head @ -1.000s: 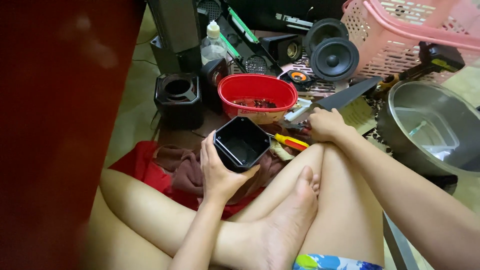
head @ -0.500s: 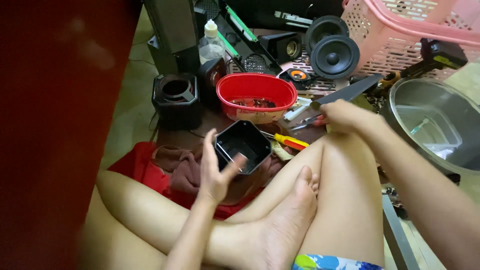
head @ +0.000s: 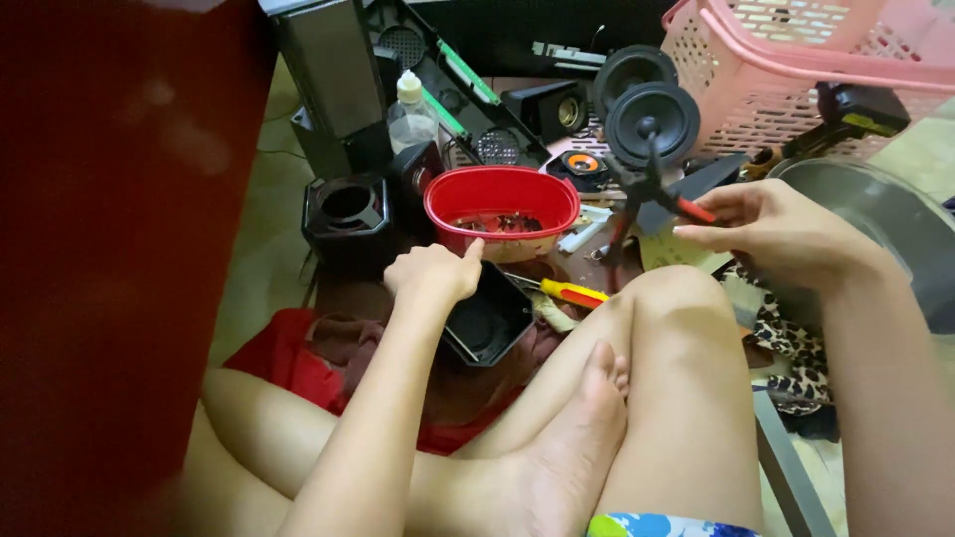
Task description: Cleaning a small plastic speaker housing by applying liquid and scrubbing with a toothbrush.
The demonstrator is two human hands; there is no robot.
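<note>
The left hand (head: pixel 433 270) pinches the rim of a black speaker shell (head: pixel 487 323), at 6 o'clock from the red bowl (head: pixel 500 196). The right hand (head: pixel 776 231) pinches red-handled pliers (head: pixel 647 189).

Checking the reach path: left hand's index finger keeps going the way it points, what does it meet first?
Most likely the red bowl. The left hand points its index finger up and right, and the fingertip already sits at the bowl's near wall. Depth is unclear from one view, so whether it touches cannot be told.
</note>
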